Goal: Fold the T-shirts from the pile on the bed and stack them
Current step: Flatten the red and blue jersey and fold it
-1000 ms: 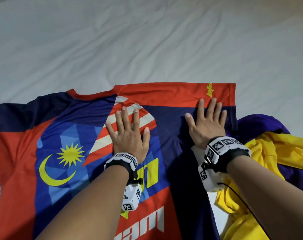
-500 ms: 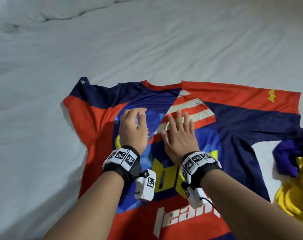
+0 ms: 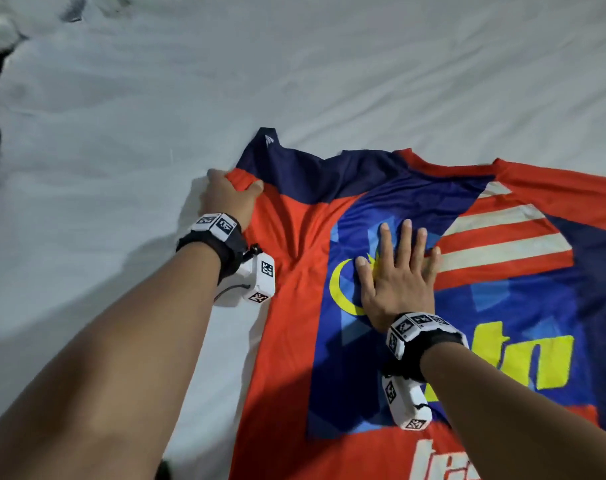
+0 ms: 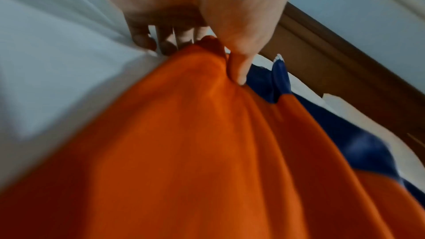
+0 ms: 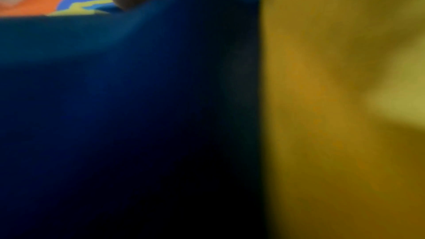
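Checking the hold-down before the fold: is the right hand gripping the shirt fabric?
No, the right hand lies flat with fingers spread on the shirt.

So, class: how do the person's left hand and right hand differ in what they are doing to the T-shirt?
The left hand grips the T-shirt at its red sleeve edge, fingers curled round the cloth; the right hand lies flat with straight, spread fingers. The left hand is at the shirt's side, the right hand on the printed chest. Both touch the same shirt.

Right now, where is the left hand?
In the head view, the left hand grips the T-shirt's red sleeve edge, left of the flat right hand.
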Demonstrator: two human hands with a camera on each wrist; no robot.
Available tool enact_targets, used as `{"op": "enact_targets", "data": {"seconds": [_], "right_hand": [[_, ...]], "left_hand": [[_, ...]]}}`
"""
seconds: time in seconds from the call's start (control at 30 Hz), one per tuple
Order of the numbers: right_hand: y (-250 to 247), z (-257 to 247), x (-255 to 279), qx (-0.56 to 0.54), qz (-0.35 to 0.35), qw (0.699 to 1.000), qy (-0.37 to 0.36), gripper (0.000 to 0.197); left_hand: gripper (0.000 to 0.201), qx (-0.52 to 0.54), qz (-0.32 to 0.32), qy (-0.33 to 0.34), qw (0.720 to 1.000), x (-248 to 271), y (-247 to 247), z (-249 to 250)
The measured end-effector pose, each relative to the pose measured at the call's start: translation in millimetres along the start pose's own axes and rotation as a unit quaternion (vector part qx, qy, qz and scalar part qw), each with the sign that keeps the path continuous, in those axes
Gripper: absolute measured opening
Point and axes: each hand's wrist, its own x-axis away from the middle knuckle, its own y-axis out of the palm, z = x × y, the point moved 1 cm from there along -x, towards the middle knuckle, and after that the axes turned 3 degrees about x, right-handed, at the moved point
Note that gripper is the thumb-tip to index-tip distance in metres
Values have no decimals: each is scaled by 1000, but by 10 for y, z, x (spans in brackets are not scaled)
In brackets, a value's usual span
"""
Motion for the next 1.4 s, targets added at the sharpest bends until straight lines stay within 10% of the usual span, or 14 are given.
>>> {"op": "enact_targets", "data": {"seconds": [0.1, 0.3, 0.5, 1.07, 1.17, 1.23, 1.3, 1.4], "right_hand": [[30, -2, 7, 5, 5, 1000, 5, 75], [66, -7, 5, 3, 14, 1000, 11, 75], [65, 3, 12, 1, 12, 1000, 15, 73], [69, 14, 15, 8, 10, 1000, 16, 72], [69, 14, 19, 6, 9, 1000, 17, 73], [67, 11, 16, 7, 8, 1000, 16, 73], [68, 12, 17, 7, 6, 1000, 16, 73], [71, 11, 13, 12, 5, 1000, 13, 73]], "left_hand": [[32, 79, -14, 43, 996, -54, -34, 75], [10, 235, 203, 18, 951, 181, -300, -189], [42, 158, 93, -67, 981, 193, -379, -608], [31, -87, 162, -44, 982, 249, -495, -570], [50, -184, 156, 178, 954, 558, -218, -185], [66, -270, -27, 361, 892, 802, 113, -9], [71, -331, -192, 410, 828, 900, 365, 1], [76, -386, -174, 402, 812, 603, 401, -128]]}}
